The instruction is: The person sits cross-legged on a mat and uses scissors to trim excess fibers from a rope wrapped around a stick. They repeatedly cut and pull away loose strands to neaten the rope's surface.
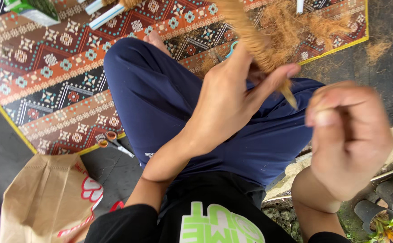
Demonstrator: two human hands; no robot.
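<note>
I sit cross-legged in dark blue trousers [160, 99] on a patterned mat [52, 67]. My left hand [232, 94] is raised over my lap and grips a twisted bundle of brown coconut fibre [250, 36] that runs up toward the top of the view. Its tapered end pokes out below my fingers. My right hand [347, 135] is close to the camera, blurred, with fingers curled into a loose fist just right of the fibre tip; I cannot see anything in it.
Loose fibre [313, 22] is piled on the mat's far edge. Orange-handled scissors [113, 141] lie by the mat's near edge; teal-handled scissors [230, 47] lie behind my left hand. A brown paper bag [43, 198] sits lower left. Small potted plants [387, 216] stand lower right.
</note>
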